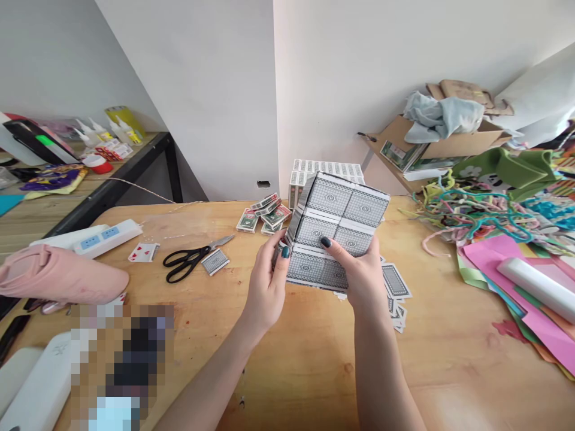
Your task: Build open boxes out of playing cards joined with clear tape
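Above the wooden table (pixel 305 365), I hold a box covered in playing cards (pixel 335 224), its patterned grey card backs facing me. My left hand (pixel 269 272) grips its lower left edge, thumb on the near side. My right hand (pixel 359 263) wraps round the lower right edge, with the thumb pressed flat on the front. The far fingers of both hands are hidden behind the box. Loose playing cards (pixel 395 281) lie on the table by my right forearm. Behind the held box stands a larger block of card packs (pixel 327 166), partly covered by it.
Several card packs (pixel 247 221) lie left of the block. Black scissors (pixel 186 260) and a cut card piece (pixel 215 261) rest nearby. A power strip (pixel 108 237) and a pink roll (pixel 67 275) sit left. Coloured paper (pixel 498 263) and tangled yarn (pixel 485 209) lie right.
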Tool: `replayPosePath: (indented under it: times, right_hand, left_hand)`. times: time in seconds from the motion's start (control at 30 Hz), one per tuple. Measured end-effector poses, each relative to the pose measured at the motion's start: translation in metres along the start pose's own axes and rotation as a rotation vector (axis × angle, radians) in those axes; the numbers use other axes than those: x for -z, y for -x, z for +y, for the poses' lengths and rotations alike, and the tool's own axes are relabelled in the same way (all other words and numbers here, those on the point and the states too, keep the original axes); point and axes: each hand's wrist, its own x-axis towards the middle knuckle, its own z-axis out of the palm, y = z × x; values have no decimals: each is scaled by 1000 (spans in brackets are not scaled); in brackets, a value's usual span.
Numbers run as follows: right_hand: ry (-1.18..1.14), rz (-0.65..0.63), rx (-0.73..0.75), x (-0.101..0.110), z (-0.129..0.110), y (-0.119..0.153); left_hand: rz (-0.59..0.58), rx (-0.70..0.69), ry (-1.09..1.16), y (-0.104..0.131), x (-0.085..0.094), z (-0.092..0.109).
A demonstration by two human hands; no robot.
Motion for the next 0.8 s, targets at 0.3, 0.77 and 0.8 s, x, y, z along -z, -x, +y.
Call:
replayPosePath:
  times: [0.3,0.77,0.8]
  right_hand:
    - [11,-1,22,2,2,-2]
    - [25,30,0,-1,-4,0]
    - [24,32,-7,-2,-5,1]
  left_hand:
    - [-1,47,63,-3,5,4]
    - [20,357,532,-10,1,11]
    - [33,367,543,-10,0,12]
